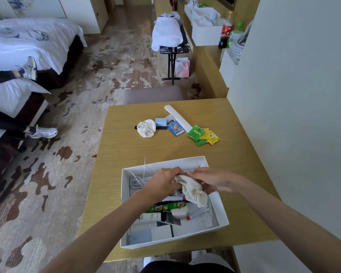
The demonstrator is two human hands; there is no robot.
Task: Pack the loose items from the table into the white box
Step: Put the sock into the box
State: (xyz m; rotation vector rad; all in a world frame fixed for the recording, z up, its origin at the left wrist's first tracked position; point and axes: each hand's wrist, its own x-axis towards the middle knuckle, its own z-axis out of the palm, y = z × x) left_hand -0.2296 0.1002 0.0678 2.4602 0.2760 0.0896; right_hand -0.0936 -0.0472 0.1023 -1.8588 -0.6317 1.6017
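Observation:
The white box (220, 211) sits at the near edge of the wooden table (126, 146). Over the box both hands hold a cream cloth (193, 192): my left hand (163, 182) grips its upper left end, my right hand (211, 179) its upper right. Inside the box lie a coiled white cable (135, 182), a green snack stick (165, 207), tubes and cards. Farther back on the table are a second cream cloth (146, 128), a light blue block (160, 122), a blue packet (174, 127), a white stick (177, 117), and green (196, 133) and yellow sachets (213, 137).
A grey stool (154, 94) stands at the table's far edge and a white wall (293, 115) borders its right side. On the left, beds with a person's legs and sneakers (43, 132). A folding rack with white towels (167, 34) stands farther back.

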